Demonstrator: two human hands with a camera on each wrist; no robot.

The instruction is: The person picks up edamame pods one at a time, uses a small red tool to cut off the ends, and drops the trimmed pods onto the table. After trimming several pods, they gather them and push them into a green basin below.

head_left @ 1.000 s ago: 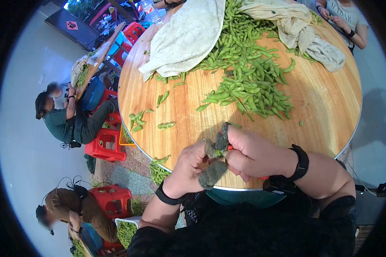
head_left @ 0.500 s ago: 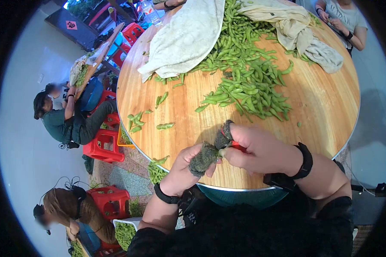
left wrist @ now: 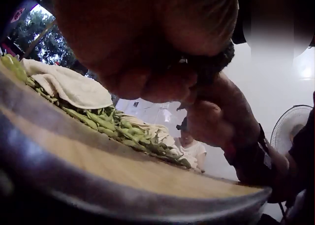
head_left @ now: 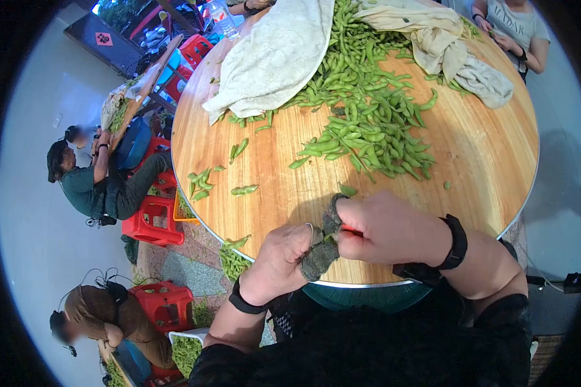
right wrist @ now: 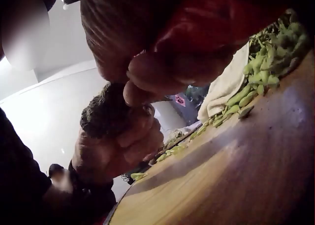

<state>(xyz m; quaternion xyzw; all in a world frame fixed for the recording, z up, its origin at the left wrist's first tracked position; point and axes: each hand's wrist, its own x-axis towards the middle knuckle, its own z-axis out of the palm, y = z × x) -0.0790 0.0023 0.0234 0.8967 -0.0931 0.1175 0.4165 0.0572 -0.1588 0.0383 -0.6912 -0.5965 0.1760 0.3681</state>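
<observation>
Close together over the near edge of the round table, both hands meet at a small green soybean pod (head_left: 330, 238), mostly hidden by fingers. My left hand (head_left: 281, 258) pinches the pod; a dark, fuzzy cloth cover (head_left: 319, 260) wraps its thumb. Curled fingers of my right hand (head_left: 390, 229) grip a red object (right wrist: 209, 25), its shape largely covered by the palm, and a similar dark wrap (head_left: 332, 216) sits on one of its digits. Ahead of the hands lies a big heap of green soybean pods (head_left: 377, 138).
A white towel (head_left: 271, 58) and a crumpled beige cloth (head_left: 442, 48) partly cover the heap. Loose pods (head_left: 200, 184) lie at left on the wooden table (head_left: 471, 161). A water bottle (head_left: 223, 19) stands at the far edge. Other people sit at left; a red stool (head_left: 153, 219) is there.
My hands parted slightly half a second ago, the left turning its covered thumb upward. Now they are together again, knuckles up. A single pod shows on the table just beyond the right hand.
</observation>
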